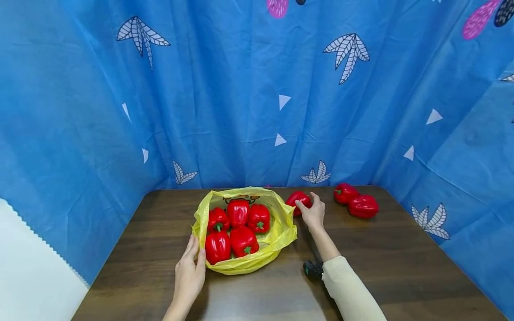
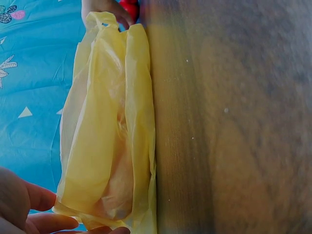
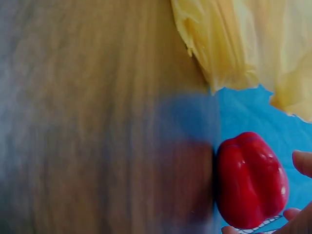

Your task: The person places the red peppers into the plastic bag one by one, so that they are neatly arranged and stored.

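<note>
A yellow plastic bag stands with its mouth wide on the wooden table, several red bell peppers inside it. My left hand rests against the bag's left side, thumb and fingers fairly straight; in the left wrist view the fingertips touch the bag's lower edge. Just right of the bag lies another red bell pepper. My right hand reaches to it with thumb and fingers spread. In the right wrist view, the fingers are beside this pepper, with a gap at the thumb.
Two more red bell peppers lie together at the table's back right. A small black device is by the right wrist. Blue patterned curtain hangs behind and beside the wooden table.
</note>
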`<state>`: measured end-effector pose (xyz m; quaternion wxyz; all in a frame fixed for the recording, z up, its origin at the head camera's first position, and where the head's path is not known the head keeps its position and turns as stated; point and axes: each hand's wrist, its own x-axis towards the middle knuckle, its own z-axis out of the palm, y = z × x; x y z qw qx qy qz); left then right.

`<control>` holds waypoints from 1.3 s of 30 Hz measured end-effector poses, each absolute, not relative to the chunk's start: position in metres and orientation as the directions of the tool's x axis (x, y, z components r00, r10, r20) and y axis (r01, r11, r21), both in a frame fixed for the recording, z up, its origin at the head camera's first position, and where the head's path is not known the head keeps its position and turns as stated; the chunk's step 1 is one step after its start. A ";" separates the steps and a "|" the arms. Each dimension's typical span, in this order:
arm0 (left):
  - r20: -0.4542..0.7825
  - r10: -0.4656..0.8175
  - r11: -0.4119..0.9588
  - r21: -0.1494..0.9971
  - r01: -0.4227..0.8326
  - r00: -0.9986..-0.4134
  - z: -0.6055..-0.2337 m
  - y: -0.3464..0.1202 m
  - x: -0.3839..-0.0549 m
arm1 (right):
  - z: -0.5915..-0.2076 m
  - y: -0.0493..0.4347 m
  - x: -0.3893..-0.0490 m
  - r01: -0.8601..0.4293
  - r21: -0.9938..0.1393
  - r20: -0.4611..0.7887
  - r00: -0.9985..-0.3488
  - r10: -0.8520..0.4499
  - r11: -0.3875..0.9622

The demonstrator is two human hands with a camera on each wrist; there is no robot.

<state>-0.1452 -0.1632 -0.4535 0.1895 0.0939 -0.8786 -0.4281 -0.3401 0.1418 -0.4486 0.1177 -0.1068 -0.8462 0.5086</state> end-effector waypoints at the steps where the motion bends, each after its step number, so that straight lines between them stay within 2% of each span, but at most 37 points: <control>1: 0.253 -0.328 0.616 0.788 -0.003 -0.910 -0.453 -0.163 -0.145 | -0.449 0.141 -0.341 0.064 -0.888 0.088 -0.948 0.305 0.456; 14: 0.288 -0.331 0.634 0.773 0.015 -0.899 -0.454 -0.163 -0.145 | -0.458 0.136 -0.348 0.101 -0.898 0.055 -0.940 0.336 0.428; 27: 0.259 -0.337 0.619 0.785 -0.006 -0.905 -0.451 -0.162 -0.143 | -0.456 0.143 -0.342 0.100 -0.920 0.052 -0.927 0.371 0.378; 33: 0.257 -0.341 0.618 0.786 -0.010 -0.904 -0.451 -0.161 -0.142 | -0.438 0.152 -0.334 0.029 -0.947 0.105 -0.913 0.393 0.320; 39: 0.260 -0.347 0.613 0.790 -0.009 -0.901 -0.451 -0.160 -0.141 | -0.406 0.152 -0.314 -0.121 -0.967 0.196 -0.917 0.348 0.225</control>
